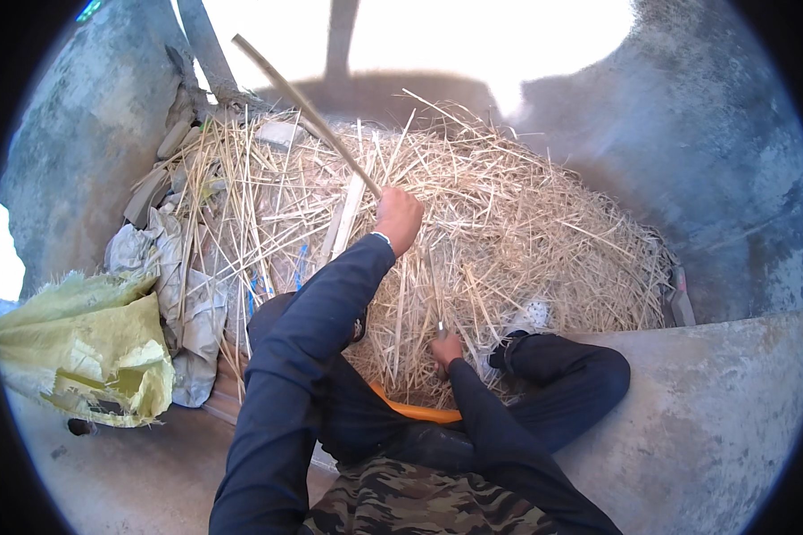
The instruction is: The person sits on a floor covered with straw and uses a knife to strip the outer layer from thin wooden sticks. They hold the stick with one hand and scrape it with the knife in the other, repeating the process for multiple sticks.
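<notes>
My left hand [400,219] is closed round the lower end of a long, thin bamboo strip [305,105], which slants up and away to the far left. Lower down, between my legs, my right hand [447,351] grips what looks like a knife [441,328]. Its metal collar shows just above the fingers, and a narrow blade seems to point away from me, hard to tell from the shavings behind it. A big heap of pale bamboo shavings [544,223] spreads in front of both hands. The two hands are apart.
Long loose strips [245,192] lie at the heap's left side. A torn yellow-green sack [89,334] and a crumpled whitish sack [201,312] are at left. Something orange [419,412] lies under my legs. Concrete walls [687,152] stand around, with a bright opening ahead.
</notes>
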`<move>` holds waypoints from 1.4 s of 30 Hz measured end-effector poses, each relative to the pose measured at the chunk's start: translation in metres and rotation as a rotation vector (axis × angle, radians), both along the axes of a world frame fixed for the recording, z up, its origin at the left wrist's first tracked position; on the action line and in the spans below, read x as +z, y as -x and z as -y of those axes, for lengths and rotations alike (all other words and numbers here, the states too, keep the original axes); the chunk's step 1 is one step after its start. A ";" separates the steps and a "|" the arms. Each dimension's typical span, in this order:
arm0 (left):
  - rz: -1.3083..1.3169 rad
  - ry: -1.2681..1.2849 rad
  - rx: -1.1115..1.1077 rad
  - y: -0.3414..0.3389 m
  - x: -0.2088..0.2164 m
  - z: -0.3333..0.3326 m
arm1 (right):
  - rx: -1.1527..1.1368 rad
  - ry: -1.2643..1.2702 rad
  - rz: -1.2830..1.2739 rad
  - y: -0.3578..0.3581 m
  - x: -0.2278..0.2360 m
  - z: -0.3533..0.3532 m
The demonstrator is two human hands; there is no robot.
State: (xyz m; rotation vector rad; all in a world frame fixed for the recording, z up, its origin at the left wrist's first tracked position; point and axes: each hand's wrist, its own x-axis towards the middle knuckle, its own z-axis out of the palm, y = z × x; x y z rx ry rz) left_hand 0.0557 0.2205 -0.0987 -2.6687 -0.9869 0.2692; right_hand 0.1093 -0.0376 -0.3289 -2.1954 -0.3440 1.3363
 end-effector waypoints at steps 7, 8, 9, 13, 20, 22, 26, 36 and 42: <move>0.062 -0.024 0.047 0.013 -0.011 -0.006 | 0.061 -0.040 0.122 -0.006 0.020 0.002; 0.058 -0.020 0.051 0.013 -0.009 -0.007 | 0.113 -0.128 0.269 -0.006 0.021 0.002; 0.038 0.013 0.064 0.010 -0.007 -0.008 | 0.166 -0.215 0.415 -0.004 0.021 0.002; -0.016 0.052 0.063 0.012 -0.006 -0.007 | 0.197 -0.195 0.326 0.007 0.058 -0.011; -0.007 0.058 0.099 0.015 -0.009 -0.008 | 0.393 0.035 0.352 -0.015 0.009 0.011; -0.019 0.073 0.083 0.014 -0.016 -0.003 | 0.261 -0.060 0.394 -0.012 0.010 0.018; -0.022 0.069 0.106 0.011 -0.006 -0.007 | 0.161 -0.123 0.368 -0.008 0.037 -0.004; 0.019 0.181 0.237 0.021 0.029 -0.021 | -0.112 -0.043 -0.492 -0.024 0.004 0.023; 0.313 0.154 0.484 0.074 0.114 -0.050 | -0.281 -0.400 -1.299 -0.040 0.084 0.021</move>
